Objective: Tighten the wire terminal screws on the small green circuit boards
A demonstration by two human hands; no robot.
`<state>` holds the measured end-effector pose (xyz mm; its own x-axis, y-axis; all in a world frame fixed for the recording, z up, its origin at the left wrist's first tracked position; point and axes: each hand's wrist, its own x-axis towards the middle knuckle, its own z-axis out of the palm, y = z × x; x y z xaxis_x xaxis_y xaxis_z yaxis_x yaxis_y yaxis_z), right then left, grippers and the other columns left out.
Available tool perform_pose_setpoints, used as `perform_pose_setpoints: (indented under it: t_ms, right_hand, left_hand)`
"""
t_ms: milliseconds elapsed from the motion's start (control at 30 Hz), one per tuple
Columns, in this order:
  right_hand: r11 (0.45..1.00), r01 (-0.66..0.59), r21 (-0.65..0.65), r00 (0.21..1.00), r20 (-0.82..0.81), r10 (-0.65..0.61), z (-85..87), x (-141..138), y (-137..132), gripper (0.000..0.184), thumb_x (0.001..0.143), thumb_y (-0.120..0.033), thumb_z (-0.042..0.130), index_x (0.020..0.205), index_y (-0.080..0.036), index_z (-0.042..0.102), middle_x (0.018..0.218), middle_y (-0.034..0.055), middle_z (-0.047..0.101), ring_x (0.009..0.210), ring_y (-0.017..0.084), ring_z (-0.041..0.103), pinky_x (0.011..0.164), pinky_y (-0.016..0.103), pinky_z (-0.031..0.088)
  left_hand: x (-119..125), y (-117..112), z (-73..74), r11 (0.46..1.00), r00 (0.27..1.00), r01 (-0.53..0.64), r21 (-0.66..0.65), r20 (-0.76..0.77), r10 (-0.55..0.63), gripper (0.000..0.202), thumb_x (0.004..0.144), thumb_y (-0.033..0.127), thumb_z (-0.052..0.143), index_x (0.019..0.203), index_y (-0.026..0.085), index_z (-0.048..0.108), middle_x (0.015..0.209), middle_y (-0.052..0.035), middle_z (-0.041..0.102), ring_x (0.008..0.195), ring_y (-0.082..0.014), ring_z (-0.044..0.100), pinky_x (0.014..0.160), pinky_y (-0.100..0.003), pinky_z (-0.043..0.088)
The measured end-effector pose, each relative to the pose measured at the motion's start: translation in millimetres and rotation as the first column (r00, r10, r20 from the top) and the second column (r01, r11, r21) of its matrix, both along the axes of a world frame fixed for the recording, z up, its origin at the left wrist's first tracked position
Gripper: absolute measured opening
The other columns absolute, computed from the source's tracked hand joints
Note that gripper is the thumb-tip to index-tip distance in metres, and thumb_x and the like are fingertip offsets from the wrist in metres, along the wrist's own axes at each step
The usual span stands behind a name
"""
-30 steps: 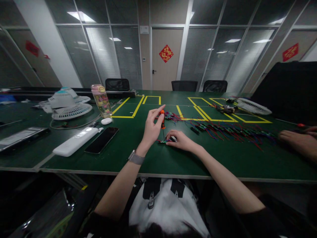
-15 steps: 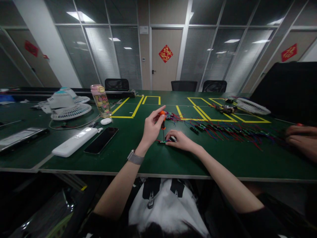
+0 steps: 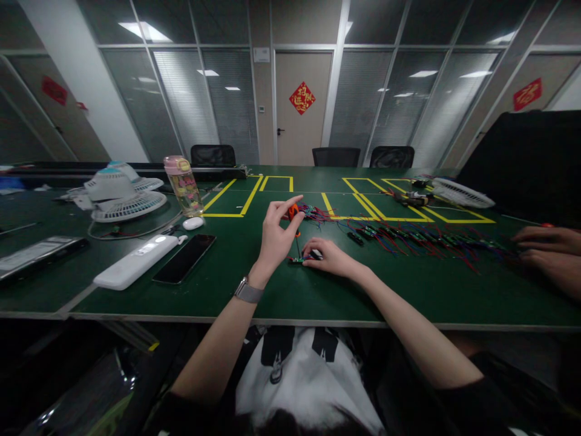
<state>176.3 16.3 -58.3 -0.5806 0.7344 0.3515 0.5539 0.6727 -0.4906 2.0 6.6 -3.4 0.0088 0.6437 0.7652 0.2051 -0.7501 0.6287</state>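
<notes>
My left hand (image 3: pixel 278 233) grips the orange and black handle of a screwdriver (image 3: pixel 293 212) between thumb and fingers. Its thin shaft points down to a small green circuit board (image 3: pixel 296 260) lying on the table. My right hand (image 3: pixel 329 257) rests on the table with its fingers curled at the board's right end, pressing or holding it; the fingertips partly hide the board and its wires. Just beyond my hands is a bunch of small boards with red and blue wires (image 3: pixel 311 211).
A row of wired boards (image 3: pixel 422 236) runs rightward to another person's hands (image 3: pixel 551 251). Left of me lie a black phone (image 3: pixel 185 259), a white oblong device (image 3: pixel 136 261), a white mouse-like case (image 3: pixel 193 223), a bottle (image 3: pixel 184 188) and fan parts (image 3: pixel 122 197). Yellow tape (image 3: pixel 385 220) marks the table.
The screwdriver handle has tilted slightly to the left, with my left fingers shifted around it. My right hand stays at the board. The other person's hands have moved a little leftward.
</notes>
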Motion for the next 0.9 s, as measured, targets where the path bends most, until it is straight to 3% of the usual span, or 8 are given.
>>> perform_pose_setpoints:
  t_ms: [167, 333, 433, 533, 600, 900]
  right_hand:
    - [1.000, -0.004, 0.003, 1.000, -0.006, 0.004, -0.1, 0.3, 0.0, 0.007, 0.078, -0.022, 0.071, 0.079, -0.017, 0.066, 0.094, 0.0072, 0.067, 0.090, 0.020, 0.062, 0.086, 0.034, 0.047]
    - [1.000, -0.003, 0.003, 1.000, -0.008, 0.003, -0.7, 0.8, 0.1, 0.008, 0.078, -0.023, 0.070, 0.079, -0.017, 0.066, 0.095, 0.0073, 0.067, 0.089, 0.020, 0.062, 0.085, 0.034, 0.047]
    - [1.000, -0.002, 0.006, 1.000, -0.005, 0.002, -1.6, 0.8, 0.7, 0.008, 0.078, -0.024, 0.070, 0.079, -0.017, 0.066, 0.093, 0.0068, 0.067, 0.088, 0.020, 0.062, 0.084, 0.034, 0.047]
    - [1.000, 0.002, 0.012, 1.000, -0.012, -0.002, -2.3, 0.3, 1.1, 0.008, 0.077, -0.023, 0.071, 0.078, -0.017, 0.066, 0.090, 0.0057, 0.067, 0.086, 0.020, 0.062, 0.082, 0.033, 0.047]
    - [1.000, 0.007, 0.017, 1.000, -0.005, -0.007, -2.4, -0.1, 0.9, 0.008, 0.077, -0.023, 0.070, 0.078, -0.017, 0.065, 0.088, 0.0050, 0.067, 0.083, 0.019, 0.061, 0.080, 0.032, 0.047]
    - [1.000, 0.012, 0.010, 1.000, 0.000, -0.012, -1.6, -0.5, 0.8, 0.009, 0.077, -0.022, 0.071, 0.077, -0.016, 0.065, 0.084, 0.0048, 0.068, 0.079, 0.019, 0.062, 0.075, 0.030, 0.046]
  left_hand:
    - [1.7, -1.3, -1.6, 0.995, 0.995, 0.096, 0.018, -0.026, -0.096, 0.035, 0.096, 0.025, 0.045, 0.129, 0.025, 0.056, 0.110, -0.0060, 0.062, 0.095, -0.0138, 0.060, 0.084, -0.027, 0.048]
    - [-0.6, -3.7, -1.3, 0.981, 0.979, -0.120, 0.152, -0.144, 0.142, 0.031, 0.092, 0.030, 0.055, 0.121, 0.024, 0.061, 0.098, -0.0047, 0.059, 0.088, -0.0150, 0.056, 0.082, -0.028, 0.046]
    - [-1.4, -5.9, -0.8, 0.925, 0.874, -0.220, 0.309, -0.358, 0.328, 0.041, 0.096, 0.027, 0.044, 0.136, 0.019, 0.048, 0.111, -0.0105, 0.059, 0.099, -0.0199, 0.055, 0.089, -0.034, 0.043]
    - [0.0, -9.2, -0.1, 0.862, 0.718, -0.197, 0.467, -0.530, 0.451, 0.048, 0.097, 0.023, 0.036, 0.144, 0.012, 0.036, 0.123, -0.0160, 0.058, 0.111, -0.0257, 0.053, 0.095, -0.040, 0.039]
    - [1.5, -11.3, 0.2, 0.839, 0.665, -0.154, 0.521, -0.573, 0.478, 0.049, 0.097, 0.023, 0.036, 0.145, 0.011, 0.035, 0.126, -0.0166, 0.057, 0.115, -0.0271, 0.052, 0.097, -0.041, 0.037]
    - [4.3, -11.7, -1.7, 0.772, 0.619, -0.183, 0.609, -0.539, 0.571, 0.045, 0.096, 0.023, 0.038, 0.139, 0.011, 0.043, 0.125, -0.0163, 0.059, 0.116, -0.0258, 0.053, 0.097, -0.038, 0.039]
